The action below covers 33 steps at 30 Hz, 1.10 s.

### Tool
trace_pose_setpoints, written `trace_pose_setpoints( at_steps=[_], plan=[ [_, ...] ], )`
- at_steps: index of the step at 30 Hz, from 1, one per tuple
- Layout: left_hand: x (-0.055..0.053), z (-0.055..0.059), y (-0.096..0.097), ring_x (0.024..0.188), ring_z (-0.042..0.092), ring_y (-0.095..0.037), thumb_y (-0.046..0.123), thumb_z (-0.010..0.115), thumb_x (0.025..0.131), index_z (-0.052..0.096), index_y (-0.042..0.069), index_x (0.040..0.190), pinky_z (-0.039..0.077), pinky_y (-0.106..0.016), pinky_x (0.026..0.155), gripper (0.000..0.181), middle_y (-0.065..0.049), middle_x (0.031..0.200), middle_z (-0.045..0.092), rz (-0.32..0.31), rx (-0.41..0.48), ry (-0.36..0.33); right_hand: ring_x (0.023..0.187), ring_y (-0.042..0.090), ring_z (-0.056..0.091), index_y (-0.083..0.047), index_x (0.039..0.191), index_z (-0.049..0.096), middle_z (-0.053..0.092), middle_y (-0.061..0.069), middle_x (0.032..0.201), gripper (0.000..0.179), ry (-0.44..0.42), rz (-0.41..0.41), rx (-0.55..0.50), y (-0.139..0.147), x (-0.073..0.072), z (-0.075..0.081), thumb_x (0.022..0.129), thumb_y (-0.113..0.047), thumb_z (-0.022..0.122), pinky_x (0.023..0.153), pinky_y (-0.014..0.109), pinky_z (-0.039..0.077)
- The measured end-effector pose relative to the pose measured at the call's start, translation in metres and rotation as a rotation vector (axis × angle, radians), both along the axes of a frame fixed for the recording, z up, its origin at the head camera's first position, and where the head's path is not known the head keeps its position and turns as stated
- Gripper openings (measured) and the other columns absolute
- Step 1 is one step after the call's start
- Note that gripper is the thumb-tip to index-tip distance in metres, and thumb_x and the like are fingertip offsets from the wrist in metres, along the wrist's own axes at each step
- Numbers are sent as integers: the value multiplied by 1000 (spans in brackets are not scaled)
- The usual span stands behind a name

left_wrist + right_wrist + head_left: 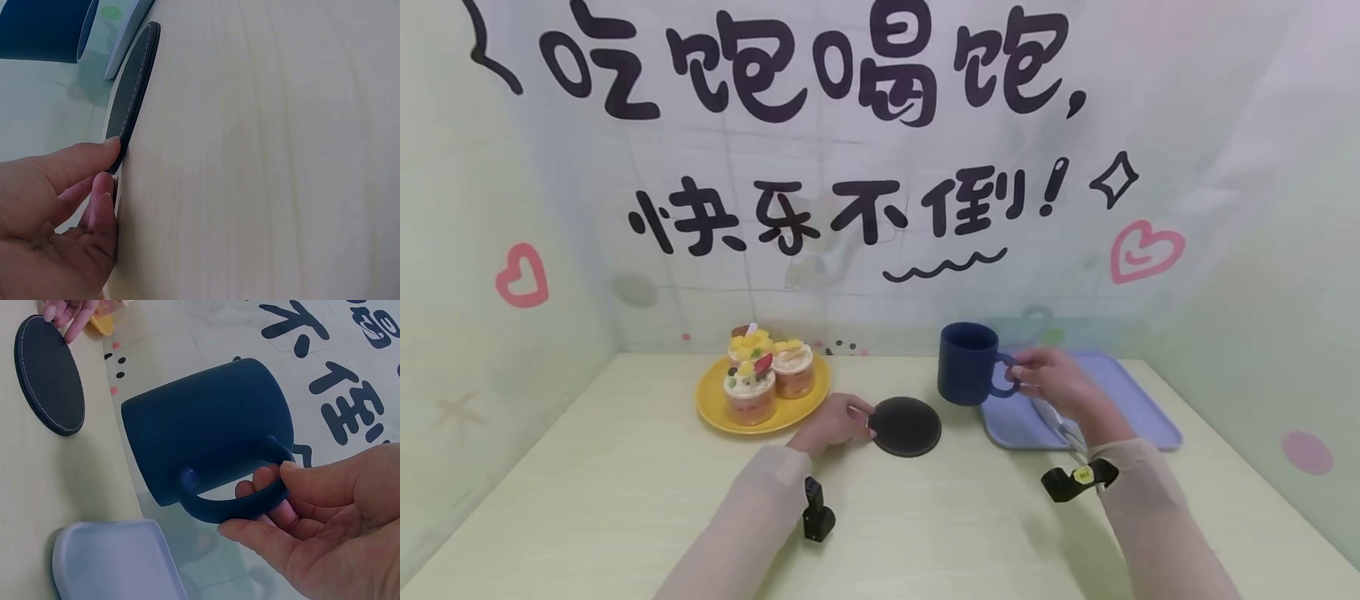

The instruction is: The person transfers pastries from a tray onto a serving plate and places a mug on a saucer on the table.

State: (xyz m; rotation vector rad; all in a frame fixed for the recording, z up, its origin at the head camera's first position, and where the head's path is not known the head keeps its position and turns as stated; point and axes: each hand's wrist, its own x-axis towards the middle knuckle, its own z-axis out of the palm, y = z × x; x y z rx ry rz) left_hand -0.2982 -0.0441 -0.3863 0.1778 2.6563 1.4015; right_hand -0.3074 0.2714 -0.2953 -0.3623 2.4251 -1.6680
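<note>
My right hand (1056, 379) grips the handle of a dark blue mug (967, 367), thumb and fingers curled round it. The mug (206, 428) is upright and raised off the table, close to the left edge of a light blue tray (1120, 392). To its left, a round black coaster (907, 427) with pale edge stitching lies at the table's middle. My left hand (838, 419) pinches the coaster's left edge; in the left wrist view the thumb is over the rim of the coaster (132, 94), with the other fingers curled below.
A yellow plate (715, 408) with several dessert cups (751, 396) stands left of my left hand. Silvery cutlery (1060, 425) lies on the tray, partly behind my right wrist. A printed cloth (865, 308) hangs along the table's back edge.
</note>
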Motion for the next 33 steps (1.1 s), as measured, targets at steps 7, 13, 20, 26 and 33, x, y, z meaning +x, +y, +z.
trace_pose_setpoints(
  at_steps=[7, 13, 20, 26, 33],
  plan=[
    [-1, 1, 1, 77, 57, -14, 8, 76, 71, 67, 3, 102, 49, -29, 71, 32, -4, 86, 65, 10, -9, 5, 86, 12, 57, 20, 116, 48, 61, 8, 91, 28, 17, 14, 30, -11, 1, -2, 92, 7, 43, 93, 41, 43],
    [2, 1, 0, 78, 57, -15, 6, 76, 71, 67, 2, 102, 49, -30, 72, 32, -5, 87, 65, 12, -3, 8, 86, 13, 58, 18, 112, 51, 61, 11, 94, 25, 33, 10, 31, -26, 4, -7, 92, 4, 45, 94, 42, 42],
    [2, 1, -1, 79, 57, -17, 8, 75, 74, 66, 4, 104, 49, -32, 76, 32, -5, 88, 64, 20, -6, -35, 90, 20, 57, 19, 111, 52, 59, 21, 98, 25, 36, 8, 22, -37, 1, -13, 92, 7, 43, 93, 42, 43],
    [-1, -2, -1, 78, 56, -17, 8, 76, 73, 66, 4, 103, 50, -31, 75, 31, -5, 88, 65, 18, -2, -27, 93, 25, 57, 18, 108, 53, 59, 21, 97, 23, 43, 20, 14, -44, 1, -16, 91, 7, 43, 92, 44, 43],
    [-2, -2, 0, 76, 57, -16, 6, 76, 72, 67, 2, 102, 50, -30, 73, 31, -6, 86, 66, 2, 8, 7, 88, 18, 56, 19, 110, 50, 59, 23, 97, 23, 26, 16, -27, -56, 2, -20, 90, 9, 43, 92, 45, 43]
  ],
)
